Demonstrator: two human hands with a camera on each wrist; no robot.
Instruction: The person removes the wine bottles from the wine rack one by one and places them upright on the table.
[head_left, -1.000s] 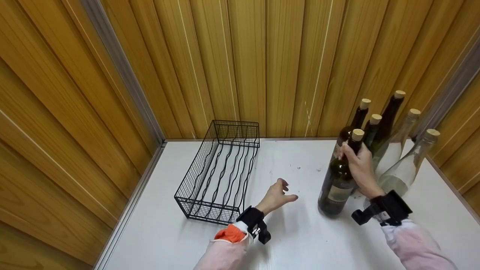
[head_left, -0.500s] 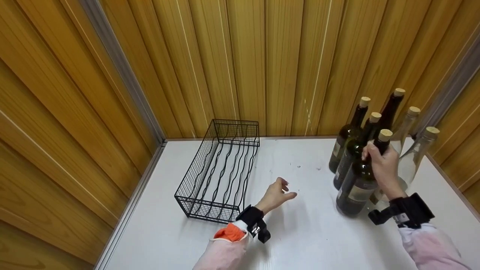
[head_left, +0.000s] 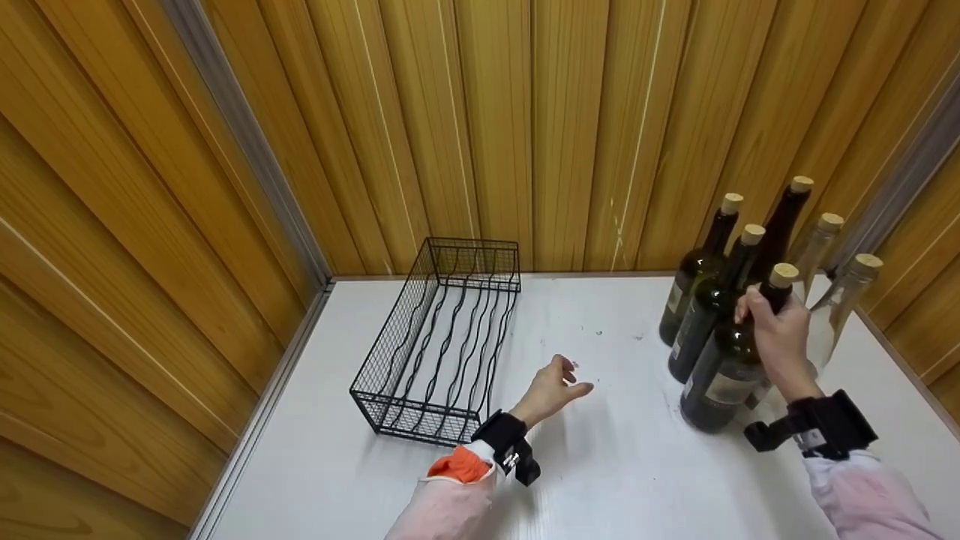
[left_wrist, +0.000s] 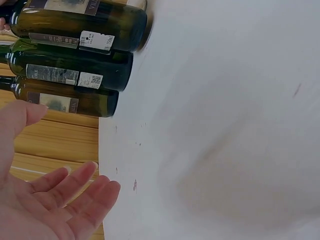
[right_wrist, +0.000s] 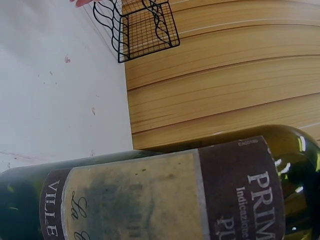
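My right hand grips the neck of a dark green wine bottle, corked and standing nearly upright at the front of a bottle group. Its cream and dark label fills the lower part of the right wrist view. Right behind it are two more dark wine bottles, one green and one brownish. My left hand is held over the white table with fingers relaxed and holds nothing; its palm and spread fingers show in the left wrist view. Close to its left stands a black wire bottle rack.
Another dark bottle and two clear corked bottles stand behind and right of my right hand. Wood-patterned panels rise at the table's back and sides. The white table extends between the rack and the bottles.
My right hand has moved right with the wine bottle, bringing it in beside the other bottles, with only a slight shift in the last half second. The left hand has barely moved.
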